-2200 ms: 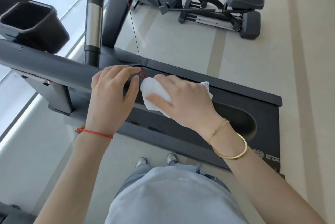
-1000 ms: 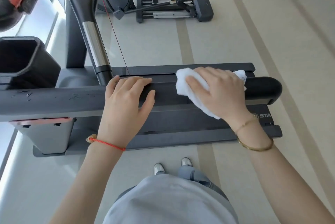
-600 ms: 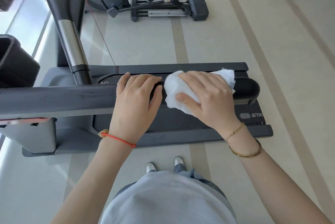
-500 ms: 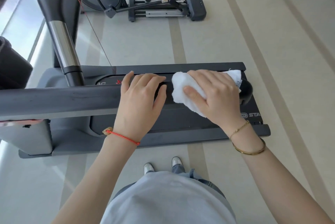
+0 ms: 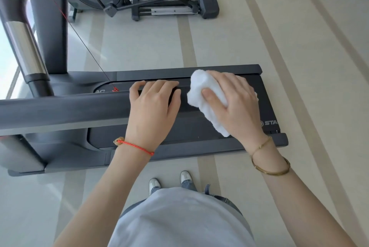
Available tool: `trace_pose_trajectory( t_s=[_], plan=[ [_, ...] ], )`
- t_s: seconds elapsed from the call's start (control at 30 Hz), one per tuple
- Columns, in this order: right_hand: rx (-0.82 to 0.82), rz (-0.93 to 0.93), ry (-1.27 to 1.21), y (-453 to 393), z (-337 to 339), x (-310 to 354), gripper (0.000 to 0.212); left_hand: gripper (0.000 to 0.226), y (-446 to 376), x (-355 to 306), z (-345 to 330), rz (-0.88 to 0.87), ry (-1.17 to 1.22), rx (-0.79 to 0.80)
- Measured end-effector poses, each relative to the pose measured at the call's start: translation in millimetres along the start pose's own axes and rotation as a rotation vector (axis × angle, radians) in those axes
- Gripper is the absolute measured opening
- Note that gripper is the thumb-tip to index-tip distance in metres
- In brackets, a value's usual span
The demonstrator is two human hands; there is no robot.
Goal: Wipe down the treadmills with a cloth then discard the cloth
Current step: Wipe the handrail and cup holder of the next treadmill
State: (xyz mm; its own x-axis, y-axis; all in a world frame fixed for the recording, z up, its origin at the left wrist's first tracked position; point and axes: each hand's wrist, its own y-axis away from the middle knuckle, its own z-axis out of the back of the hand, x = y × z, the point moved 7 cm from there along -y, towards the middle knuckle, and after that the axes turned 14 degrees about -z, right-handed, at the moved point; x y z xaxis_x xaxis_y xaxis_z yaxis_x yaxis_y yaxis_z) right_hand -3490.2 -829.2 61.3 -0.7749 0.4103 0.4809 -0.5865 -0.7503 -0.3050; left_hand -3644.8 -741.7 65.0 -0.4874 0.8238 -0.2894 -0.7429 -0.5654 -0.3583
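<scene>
We brace left hand (image 5: 153,107) flat, ungripping, on handrail (image 5: 60,109) for support; right hand (image 5: 235,103) clenches cloth (image 5: 201,95), wiping rail end

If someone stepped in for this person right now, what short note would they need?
Right hand: grip closed on the white cloth, pressed around the far end of the treadmill handrail.
Left hand: resting on the same rail beside it, holding nothing.
Done: cannot tell how much has been wiped.
Left: finish this rail, the deck and any other treadmills, then throw the cloth away. No bin is in view.
</scene>
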Motion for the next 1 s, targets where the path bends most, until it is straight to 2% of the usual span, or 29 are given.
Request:
trace_pose_trajectory(
  t_s=[0.07,0.13,0.27,0.33,0.4,0.5,0.57,0.63,0.7,0.8,0.87,0.93,1.0],
  plan=[
    [0.053,-0.149,-0.098,-11.4,-1.0,-13.4,0.043,0.03,-1.8,-3.6,-2.4,0.009,-0.014,-0.007],
    [0.1,-0.221,-0.198,-17.9,-5.3,-22.5,0.037,0.032,-2.5,-5.8,-3.8,0.022,-0.022,-0.012],
    [0.09,-0.132,-0.332,0.9,-0.1,-20.7,0.044,0.037,-2.2,-6.2,-6.0,0.046,-0.032,-0.014],
    [0.063,-0.049,-0.337,18.5,0.8,-21.4,0.042,0.037,-1.9,-6.2,-6.1,0.047,-0.04,-0.022],
    [0.099,-0.052,-0.367,22.0,-2.3,-27.1,0.037,0.035,-1.6,-6.9,-6.2,0.043,-0.041,-0.033],
    [0.219,-0.313,-0.559,-3.6,-10.9,-46.1,0.015,0.032,-1.5,-7.2,-5.8,0.046,-0.041,-0.039],
    [0.359,-0.484,-0.722,-21.4,-17.7,-57.1,0.031,0.03,-1.5,-7.6,-5.4,0.049,-0.047,-0.045],
    [0.428,-0.541,-0.819,-25.2,-18.9,-60.3,0.037,0.03,-1.8,-8.1,-6.0,0.054,-0.052,-0.047],
    [0.368,-0.498,-0.803,-15.1,-18.2,-61.5,0.031,0.03,-1.9,-8.3,-6.8,0.058,-0.061,-0.049],
    [0.179,-0.419,-0.775,10.9,-16.9,-66.0,0.025,0.031,-2.2,-7.5,-7.7,0.056,-0.078,-0.055],
    [0.161,-0.411,-0.807,11.5,-17.2,-66.8,0.024,0.031,-2.6,-7.8,-8.4,0.054,-0.086,-0.061],
    [0.274,-0.486,-0.852,-5.8,-21.2,-70.2,0.021,0.03,-2.9,-8.3,-8.8,0.049,-0.086,-0.071],
    [0.509,-0.541,-0.817,-24.3,-26.6,-70.5,0.035,0.029,-3.0,-8.2,-9.1,0.045,-0.08,-0.075]
  ],
)
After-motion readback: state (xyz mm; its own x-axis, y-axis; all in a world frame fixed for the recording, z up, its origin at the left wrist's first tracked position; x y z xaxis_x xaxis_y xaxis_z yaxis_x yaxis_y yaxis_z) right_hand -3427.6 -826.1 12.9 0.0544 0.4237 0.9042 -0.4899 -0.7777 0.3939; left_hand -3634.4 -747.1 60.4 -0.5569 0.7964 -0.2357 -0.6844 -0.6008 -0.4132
